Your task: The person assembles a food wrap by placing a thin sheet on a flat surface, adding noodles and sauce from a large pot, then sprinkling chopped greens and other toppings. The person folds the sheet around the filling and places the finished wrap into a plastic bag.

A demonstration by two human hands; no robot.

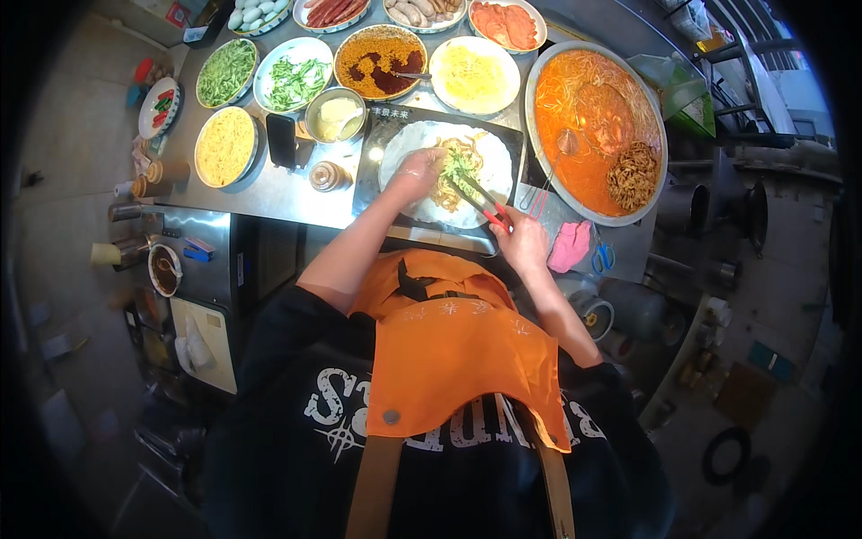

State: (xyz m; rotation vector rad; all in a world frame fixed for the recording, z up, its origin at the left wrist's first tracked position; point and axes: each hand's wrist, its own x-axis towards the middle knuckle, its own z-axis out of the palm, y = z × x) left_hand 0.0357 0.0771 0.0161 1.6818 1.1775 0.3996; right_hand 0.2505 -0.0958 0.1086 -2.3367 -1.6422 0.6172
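A round white wrapper sheet (pixel 413 202) lies on a dark square board in front of me, topped with brown noodle-like strips (pixel 446 198) and shredded green leaves (pixel 463 165). My right hand (pixel 524 241) grips red-handled tongs (pixel 495 216), whose black arms reach up and left into the greens. My left hand (pixel 419 174) is over the wrapper at the left edge of the filling, fingers curled in close to the greens; whatever they hold is hidden.
Beyond stand bowls of yellow shreds (pixel 474 76), chili-oil sauce (pixel 377 54), cut greens (pixel 292 72) and cucumber (pixel 226 74). A large pan of red broth (pixel 549 171) is at right, near a pink cloth (pixel 570 246) and blue scissors (pixel 603 259). A phone (pixel 281 140) and jar (pixel 328 177) stand left.
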